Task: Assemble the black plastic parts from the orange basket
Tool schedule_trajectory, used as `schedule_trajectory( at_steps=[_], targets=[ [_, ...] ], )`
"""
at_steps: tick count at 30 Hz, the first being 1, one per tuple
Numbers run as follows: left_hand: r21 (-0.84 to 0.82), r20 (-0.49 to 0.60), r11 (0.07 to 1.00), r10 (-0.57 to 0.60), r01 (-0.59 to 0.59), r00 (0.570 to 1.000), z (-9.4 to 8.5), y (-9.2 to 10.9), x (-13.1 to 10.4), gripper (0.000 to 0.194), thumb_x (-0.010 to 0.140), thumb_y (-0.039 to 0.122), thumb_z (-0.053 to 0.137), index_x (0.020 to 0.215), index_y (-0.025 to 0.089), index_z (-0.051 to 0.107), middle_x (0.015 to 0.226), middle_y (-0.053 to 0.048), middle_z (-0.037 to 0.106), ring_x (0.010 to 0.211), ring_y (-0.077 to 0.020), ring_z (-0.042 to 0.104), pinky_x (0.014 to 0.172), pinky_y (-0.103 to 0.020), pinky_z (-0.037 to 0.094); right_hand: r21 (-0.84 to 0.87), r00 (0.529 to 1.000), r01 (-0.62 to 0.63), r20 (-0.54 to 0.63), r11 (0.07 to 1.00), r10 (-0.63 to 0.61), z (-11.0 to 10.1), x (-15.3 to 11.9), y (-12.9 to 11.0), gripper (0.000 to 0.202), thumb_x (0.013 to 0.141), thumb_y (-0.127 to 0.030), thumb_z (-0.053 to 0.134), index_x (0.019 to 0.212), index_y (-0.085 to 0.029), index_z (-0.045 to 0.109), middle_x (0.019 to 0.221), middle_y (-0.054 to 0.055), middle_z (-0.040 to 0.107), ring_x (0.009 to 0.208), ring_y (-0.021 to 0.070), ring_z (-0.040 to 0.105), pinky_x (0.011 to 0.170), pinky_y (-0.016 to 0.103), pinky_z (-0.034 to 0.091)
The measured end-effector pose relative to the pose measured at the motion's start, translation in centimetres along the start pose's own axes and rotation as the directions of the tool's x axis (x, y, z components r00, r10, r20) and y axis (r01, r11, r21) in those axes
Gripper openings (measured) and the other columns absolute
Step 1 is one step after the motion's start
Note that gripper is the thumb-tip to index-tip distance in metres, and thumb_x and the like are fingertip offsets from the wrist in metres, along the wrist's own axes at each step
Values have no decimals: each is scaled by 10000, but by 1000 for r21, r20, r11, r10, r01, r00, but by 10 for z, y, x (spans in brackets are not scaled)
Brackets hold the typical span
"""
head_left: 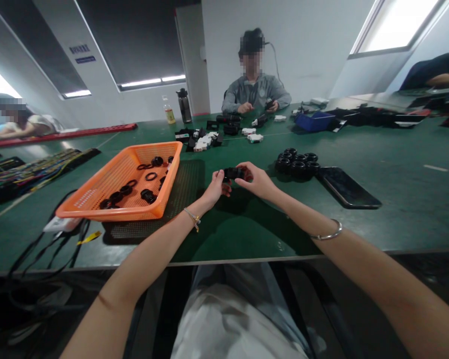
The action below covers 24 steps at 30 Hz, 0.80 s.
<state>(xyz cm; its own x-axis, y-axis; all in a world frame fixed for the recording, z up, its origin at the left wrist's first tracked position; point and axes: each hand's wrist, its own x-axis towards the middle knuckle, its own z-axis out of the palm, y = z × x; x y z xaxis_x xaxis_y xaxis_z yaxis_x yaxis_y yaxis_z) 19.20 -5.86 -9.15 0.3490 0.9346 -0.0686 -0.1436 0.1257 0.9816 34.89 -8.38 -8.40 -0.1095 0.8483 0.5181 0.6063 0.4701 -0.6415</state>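
Observation:
Between my two hands is a small black cylindrical part, held sideways just above the green table. My left hand is closed around its left end, thumb on top. On its right end, the fingers of my right hand are curled and pinch it. What kind of part it is cannot be made out. To the left stands an orange plastic basket with loose black rings and round black fittings in it. A cluster of round black parts sits to the right of my right hand.
A dark smartphone lies right of the cluster. White and black pieces lie ahead, near a bottle. A person sits opposite. Cables hang over the front edge at left, and wire bundles lie beyond the basket.

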Motion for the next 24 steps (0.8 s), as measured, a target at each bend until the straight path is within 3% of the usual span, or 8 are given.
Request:
schedule_trajectory(
  at_steps=[7,11,18,24],
  targets=[
    [11,75,1000,23,-24,997,-2,-1,1,255,872,337,453,1072,199,375,717,32,504,479,-67,517,448,-193,401,-50,992,124,-22,991,-126,-3,-1,-1,348,669,-289,650,1001,-189,617,828,43,604,668,155,549,654,322,493],
    [20,74,997,75,-76,994,-3,0,1,296,812,236,557,1062,184,408,803,13,535,560,-64,563,516,-195,426,38,997,56,-45,998,-55,-4,1,5,412,637,-279,691,1032,-186,619,866,51,631,695,170,594,696,359,525],
    [89,76,987,124,-130,989,-6,-1,4,208,751,203,622,915,130,516,703,18,551,604,-66,553,564,-187,417,260,999,-32,12,965,30,-7,2,12,427,600,-257,717,1014,-178,652,963,66,674,851,206,647,829,390,528],
    [128,39,980,149,-152,988,-10,-2,5,259,687,163,664,922,113,567,756,3,590,618,-59,545,629,-206,454,301,993,-90,94,949,65,-10,3,15,420,621,-191,665,1041,-171,665,1010,71,695,895,216,660,868,401,518]
  ],
)
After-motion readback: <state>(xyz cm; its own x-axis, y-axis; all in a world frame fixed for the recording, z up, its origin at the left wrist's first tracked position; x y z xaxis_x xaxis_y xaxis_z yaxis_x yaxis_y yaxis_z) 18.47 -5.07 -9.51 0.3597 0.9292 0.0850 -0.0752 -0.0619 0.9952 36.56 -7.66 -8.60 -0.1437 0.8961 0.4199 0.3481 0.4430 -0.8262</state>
